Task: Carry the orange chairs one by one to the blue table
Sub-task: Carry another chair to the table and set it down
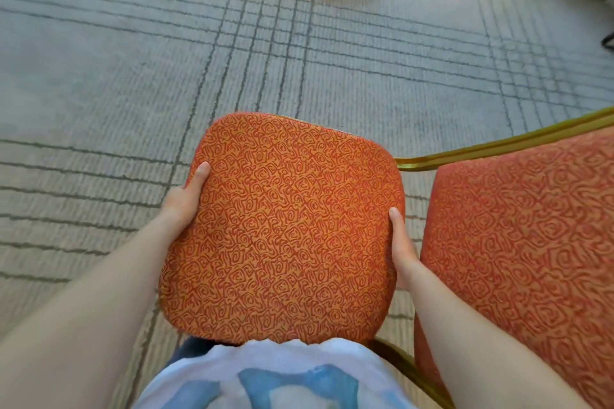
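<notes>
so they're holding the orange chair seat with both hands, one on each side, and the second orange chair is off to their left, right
Not quite. The second orange chair is to the person's right, not their left, as the head view shows. The rest holds: the left hand and the right hand hold the orange chair seat, one on each side.

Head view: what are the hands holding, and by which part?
The orange chair, by its seat cushion: left hand grips the left edge, right hand the right edge.
</notes>
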`<action>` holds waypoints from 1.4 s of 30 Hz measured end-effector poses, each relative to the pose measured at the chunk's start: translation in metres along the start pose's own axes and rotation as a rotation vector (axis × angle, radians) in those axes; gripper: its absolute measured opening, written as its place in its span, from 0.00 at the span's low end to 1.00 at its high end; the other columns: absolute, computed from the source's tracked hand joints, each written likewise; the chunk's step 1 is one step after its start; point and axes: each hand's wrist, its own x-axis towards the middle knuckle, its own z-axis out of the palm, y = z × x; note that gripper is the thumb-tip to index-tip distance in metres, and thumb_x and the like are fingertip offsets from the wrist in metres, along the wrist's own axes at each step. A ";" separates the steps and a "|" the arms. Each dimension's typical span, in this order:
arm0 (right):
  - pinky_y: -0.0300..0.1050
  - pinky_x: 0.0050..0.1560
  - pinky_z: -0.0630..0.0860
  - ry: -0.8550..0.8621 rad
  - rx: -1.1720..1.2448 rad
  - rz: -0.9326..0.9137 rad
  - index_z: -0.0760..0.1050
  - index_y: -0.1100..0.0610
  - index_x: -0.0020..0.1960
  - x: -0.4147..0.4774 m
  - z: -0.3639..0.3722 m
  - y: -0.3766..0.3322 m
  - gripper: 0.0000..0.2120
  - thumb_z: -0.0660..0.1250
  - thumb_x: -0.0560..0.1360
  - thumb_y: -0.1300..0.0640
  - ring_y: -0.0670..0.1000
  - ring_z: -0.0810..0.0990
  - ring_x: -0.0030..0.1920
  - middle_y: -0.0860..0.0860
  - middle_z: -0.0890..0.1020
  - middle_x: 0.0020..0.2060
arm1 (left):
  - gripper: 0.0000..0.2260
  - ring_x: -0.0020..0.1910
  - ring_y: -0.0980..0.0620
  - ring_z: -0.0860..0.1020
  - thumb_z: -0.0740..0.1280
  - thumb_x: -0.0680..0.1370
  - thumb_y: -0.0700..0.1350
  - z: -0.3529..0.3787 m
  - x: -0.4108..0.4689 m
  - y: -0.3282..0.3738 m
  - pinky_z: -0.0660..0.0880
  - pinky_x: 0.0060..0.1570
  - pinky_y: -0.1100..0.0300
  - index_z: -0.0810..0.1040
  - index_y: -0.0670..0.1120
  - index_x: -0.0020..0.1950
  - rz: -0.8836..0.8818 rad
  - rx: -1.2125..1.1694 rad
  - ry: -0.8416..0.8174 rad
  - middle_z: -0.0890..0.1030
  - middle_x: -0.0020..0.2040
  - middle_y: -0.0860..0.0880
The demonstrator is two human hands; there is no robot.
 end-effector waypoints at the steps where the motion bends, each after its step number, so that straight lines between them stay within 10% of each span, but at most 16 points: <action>1: 0.56 0.68 0.70 -0.003 -0.010 -0.016 0.73 0.54 0.69 0.000 0.005 -0.003 0.39 0.59 0.71 0.27 0.58 0.77 0.61 0.57 0.79 0.62 | 0.45 0.61 0.38 0.75 0.54 0.69 0.76 -0.006 0.000 0.000 0.67 0.61 0.52 0.77 0.37 0.63 0.001 -0.005 0.001 0.78 0.61 0.35; 42: 0.47 0.63 0.68 -0.424 -0.471 -0.353 0.72 0.55 0.71 0.017 0.565 -0.323 0.37 0.57 0.74 0.29 0.56 0.75 0.63 0.57 0.77 0.64 | 0.45 0.63 0.36 0.73 0.48 0.69 0.75 -0.386 0.281 0.009 0.67 0.62 0.50 0.74 0.42 0.67 -0.134 -0.285 0.550 0.76 0.63 0.34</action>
